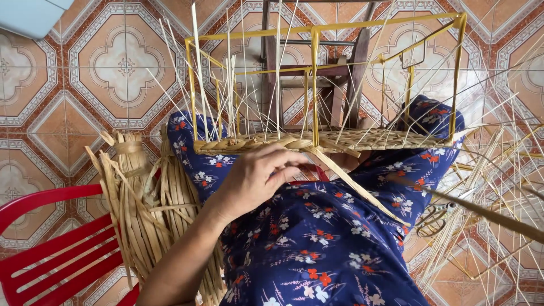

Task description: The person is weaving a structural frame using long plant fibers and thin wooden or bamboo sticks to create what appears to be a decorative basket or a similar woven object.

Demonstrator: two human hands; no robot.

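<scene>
The left hand (255,178) lies on the lap of a blue flowered dress (317,243), fingers curled around a flat straw strand (357,184) just under the woven rim (317,141) of a yellow wire basket frame (315,85). The right hand (348,161) is mostly hidden behind strand and rim, so its grip cannot be told. A bundle of dried straw (141,204) leans against a red plastic chair (51,249) at left.

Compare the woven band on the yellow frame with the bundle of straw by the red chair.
The woven band is plaited flat along the yellow frame; the straw bundle is loose, tied near its top. The band lies across the lap; the bundle stands beside the red chair. The left hand touches the band, not the bundle. Both are the same tan fibre.
</scene>
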